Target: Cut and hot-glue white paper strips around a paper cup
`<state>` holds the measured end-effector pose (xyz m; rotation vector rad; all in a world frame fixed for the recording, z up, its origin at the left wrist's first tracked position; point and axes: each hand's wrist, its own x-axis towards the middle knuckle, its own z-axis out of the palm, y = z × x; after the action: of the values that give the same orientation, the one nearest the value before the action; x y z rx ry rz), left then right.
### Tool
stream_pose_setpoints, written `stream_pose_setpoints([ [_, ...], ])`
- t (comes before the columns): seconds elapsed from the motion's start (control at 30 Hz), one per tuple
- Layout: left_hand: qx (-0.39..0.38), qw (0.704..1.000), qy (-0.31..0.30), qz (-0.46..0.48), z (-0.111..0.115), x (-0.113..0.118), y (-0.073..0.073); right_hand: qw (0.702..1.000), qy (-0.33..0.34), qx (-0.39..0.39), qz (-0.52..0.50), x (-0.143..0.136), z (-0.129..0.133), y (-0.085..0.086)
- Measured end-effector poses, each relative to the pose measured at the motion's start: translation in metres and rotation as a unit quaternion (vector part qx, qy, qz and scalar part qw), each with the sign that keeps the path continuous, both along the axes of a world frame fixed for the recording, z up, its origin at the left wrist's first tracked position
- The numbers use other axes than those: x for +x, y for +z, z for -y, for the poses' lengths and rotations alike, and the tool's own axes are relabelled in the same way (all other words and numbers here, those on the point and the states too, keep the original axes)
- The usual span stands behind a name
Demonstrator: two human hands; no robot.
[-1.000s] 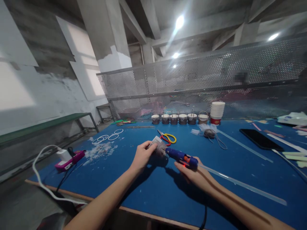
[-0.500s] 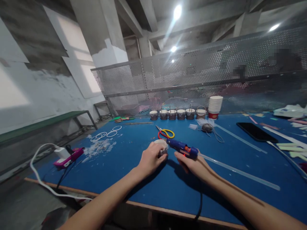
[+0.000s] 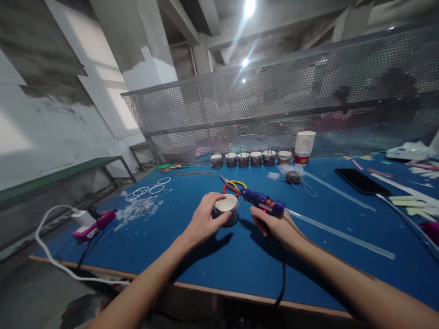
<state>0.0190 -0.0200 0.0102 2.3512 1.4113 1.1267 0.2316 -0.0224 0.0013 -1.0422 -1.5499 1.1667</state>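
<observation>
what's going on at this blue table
A person holds a small cup upright in the left hand and a blue glue gun in the right hand, its nozzle at the cup's rim. Scissors lie just behind on the table, and a row of similar cups stands at the far edge.

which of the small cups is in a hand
The small cup gripped by the left hand, beside the glue gun; the other six stand rowed by the mesh fence.
</observation>
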Motion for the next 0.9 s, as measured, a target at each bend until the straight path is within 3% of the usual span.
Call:
stream_pose_setpoints([
  [0.17, 0.034, 0.984, 0.093, 0.148, 0.0, -0.013, 0.015, 0.999, -0.012, -0.019, -0.027, 0.001, -0.001, 0.0],
  [0.27, 0.059, 0.957, 0.178, 0.223, -0.004, -0.023, 0.018, 0.999, -0.02, -0.02, -0.023, 0.002, -0.001, -0.001],
  [0.37, 0.089, 0.938, 0.202, 0.268, -0.01, -0.03, 0.016, 0.998, -0.034, -0.018, -0.047, 0.002, -0.003, -0.003],
  [0.47, 0.089, 0.955, 0.17, 0.226, -0.015, -0.034, 0.014, 0.992, -0.072, -0.007, -0.106, 0.004, -0.007, -0.003],
  [0.6, 0.044, 0.997, 0.049, 0.046, -0.015, -0.036, 0.013, 0.982, -0.12, -0.002, -0.148, 0.007, -0.013, -0.002],
  [0.7, -0.009, 0.999, -0.024, -0.046, -0.013, -0.035, 0.013, 0.98, -0.127, -0.016, -0.154, 0.009, -0.017, -0.002],
  [0.9, -0.035, 0.998, -0.044, -0.01, -0.014, -0.032, 0.009, 0.983, -0.115, -0.041, -0.136, 0.008, -0.021, -0.009],
])
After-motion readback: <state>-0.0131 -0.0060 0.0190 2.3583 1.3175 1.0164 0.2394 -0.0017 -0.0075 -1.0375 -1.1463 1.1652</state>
